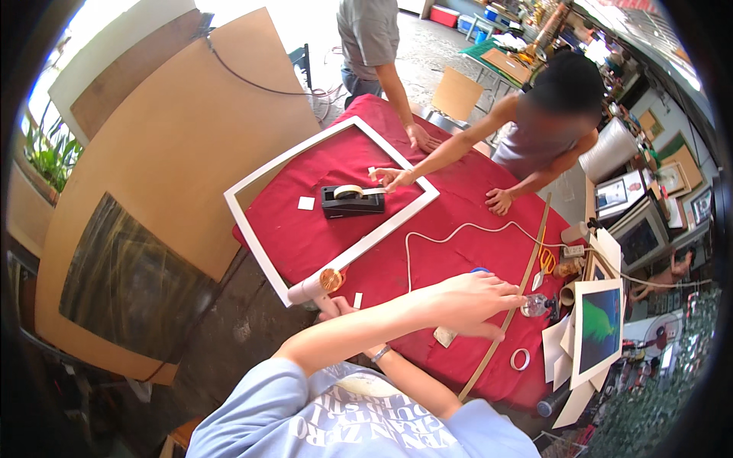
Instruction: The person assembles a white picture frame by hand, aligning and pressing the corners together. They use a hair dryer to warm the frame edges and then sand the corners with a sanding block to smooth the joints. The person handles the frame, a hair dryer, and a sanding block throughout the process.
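My arms cross over a table with red cloth [450, 256]. My left hand [469, 305] reaches across to the right, open, fingers stretched toward a clear plastic bottle [534, 306]; whether they touch it I cannot tell. Under that forearm, my right hand [336, 308] is closed around the handle of a pink hair dryer [309, 288] with a copper-coloured round end. The dryer is beside the near corner of a white frame [366, 244]. Within the frame are a black tape dispenser [351, 202] and a small white square [306, 203].
A co-worker's hand [393, 179] pulls at the dispenser's tape; another person's hand [422, 138] rests near the frame's far edge. A long ruler [500, 336], orange scissors [544, 263], a tape roll [520, 359] and a white cord [458, 230] lie to the right. Large boards [183, 153] stand left.
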The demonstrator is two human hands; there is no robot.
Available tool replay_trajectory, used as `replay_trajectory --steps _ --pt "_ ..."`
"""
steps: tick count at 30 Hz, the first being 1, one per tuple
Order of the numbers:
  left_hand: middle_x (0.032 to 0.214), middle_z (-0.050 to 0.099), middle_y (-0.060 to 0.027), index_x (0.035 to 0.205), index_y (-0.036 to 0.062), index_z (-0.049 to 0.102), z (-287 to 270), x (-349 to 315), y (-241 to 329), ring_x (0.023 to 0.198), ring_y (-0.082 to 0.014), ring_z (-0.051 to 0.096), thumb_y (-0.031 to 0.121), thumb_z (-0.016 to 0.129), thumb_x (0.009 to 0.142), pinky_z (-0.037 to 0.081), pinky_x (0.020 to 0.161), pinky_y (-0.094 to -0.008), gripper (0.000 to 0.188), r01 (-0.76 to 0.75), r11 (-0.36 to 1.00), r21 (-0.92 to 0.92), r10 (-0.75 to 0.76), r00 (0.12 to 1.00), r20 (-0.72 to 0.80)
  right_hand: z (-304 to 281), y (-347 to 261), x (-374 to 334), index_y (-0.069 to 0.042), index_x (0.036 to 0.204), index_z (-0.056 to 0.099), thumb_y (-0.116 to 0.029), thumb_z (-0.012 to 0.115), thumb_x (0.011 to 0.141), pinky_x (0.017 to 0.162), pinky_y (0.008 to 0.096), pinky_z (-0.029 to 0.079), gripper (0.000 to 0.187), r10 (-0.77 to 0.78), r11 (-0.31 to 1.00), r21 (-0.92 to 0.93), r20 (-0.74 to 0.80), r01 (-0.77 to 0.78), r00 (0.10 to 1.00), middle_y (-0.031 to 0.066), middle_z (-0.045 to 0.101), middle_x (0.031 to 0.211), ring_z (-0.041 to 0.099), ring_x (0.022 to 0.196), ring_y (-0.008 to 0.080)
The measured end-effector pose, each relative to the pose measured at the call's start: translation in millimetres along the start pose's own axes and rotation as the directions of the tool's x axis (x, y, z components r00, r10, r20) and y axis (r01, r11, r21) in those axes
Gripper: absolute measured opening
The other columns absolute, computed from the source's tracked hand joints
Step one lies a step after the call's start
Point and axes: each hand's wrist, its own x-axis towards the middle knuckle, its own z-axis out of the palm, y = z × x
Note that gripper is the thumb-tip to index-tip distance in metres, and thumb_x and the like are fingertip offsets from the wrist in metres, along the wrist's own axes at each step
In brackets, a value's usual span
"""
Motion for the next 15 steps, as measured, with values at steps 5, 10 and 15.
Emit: replay_trajectory --steps 5,10,15 --pt "0.116 0.074 -0.0181 0.117 -0.0009 0.072 -12 -225 14 0.102 -0.0279 0.072 0.031 0.070 0.098 0.055 0.094 -0.0401 0.037 -0.248 0.817 -0.521 -0.316 0.564 -0.763 -5 -59 8 -0.008 0.134 0.052 -0.031 0.069 0.098 0.094 0.0449 0.051 0.046 -0.504 0.675 -0.625 -0.003 0.391 0.864 0.0198 0.070 0.120 0.067 0.116 0.0328" --pt "0.119 0.071 -0.0005 0.120 0.0130 0.069 101 -443 -40 0.096 -0.0133 0.064 0.044 0.050 0.106 0.047 0.081 -0.0293 0.039 0.115 0.259 -0.959 -0.750 -0.602 -0.275 4 -86 17 -0.005 0.125 0.048 -0.032 0.070 0.097 0.080 0.0535 0.053 0.044 -0.178 0.698 -0.714 -0.103 0.052 0.979 0.0271 0.070 0.093 0.069 0.093 0.0470" --pt "0.139 0.065 -0.0120 0.141 0.0077 0.058 253 -509 -82 0.122 -0.0298 0.064 0.049 0.044 0.107 0.048 0.101 -0.0468 0.056 -0.446 -0.057 -0.893 -0.852 -0.444 0.276 14 -92 35 -0.005 0.123 0.048 -0.033 0.069 0.097 0.075 0.0557 0.053 0.043 -0.102 0.651 -0.754 0.023 0.085 0.995 0.0284 0.070 0.091 0.069 0.089 0.0482"
